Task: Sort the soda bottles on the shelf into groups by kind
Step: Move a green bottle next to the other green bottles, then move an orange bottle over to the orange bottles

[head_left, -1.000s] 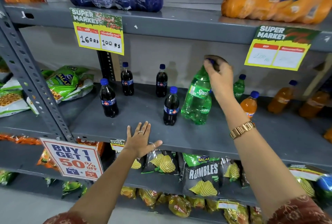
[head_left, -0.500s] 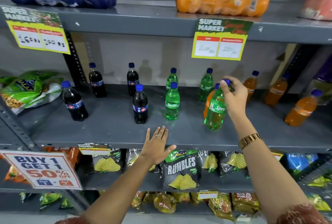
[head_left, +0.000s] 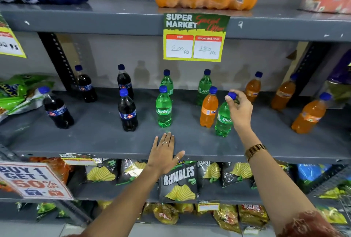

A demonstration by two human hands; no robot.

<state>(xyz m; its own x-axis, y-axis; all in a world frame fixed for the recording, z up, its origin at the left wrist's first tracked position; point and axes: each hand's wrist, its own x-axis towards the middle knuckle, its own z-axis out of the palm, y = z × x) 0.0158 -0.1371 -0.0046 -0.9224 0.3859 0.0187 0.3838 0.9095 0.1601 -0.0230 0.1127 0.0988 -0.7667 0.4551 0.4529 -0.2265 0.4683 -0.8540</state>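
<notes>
Four dark cola bottles (head_left: 127, 112) upright at left of the shelf (head_left: 95, 141). Three green Sprite bottles (head_left: 163, 110) mid-shelf, a fourth Sprite bottle (head_left: 223, 120) tilted, pinched at its blue cap. Orange Fanta bottles (head_left: 209, 108) beside it and rightward.

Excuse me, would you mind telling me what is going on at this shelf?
A person is sorting soda bottles by kind. The right hand grips a Sprite bottle by its cap, beside an orange Fanta bottle. The left hand rests flat on the shelf edge. Colas stand left, Sprites middle, Fantas right.
</notes>
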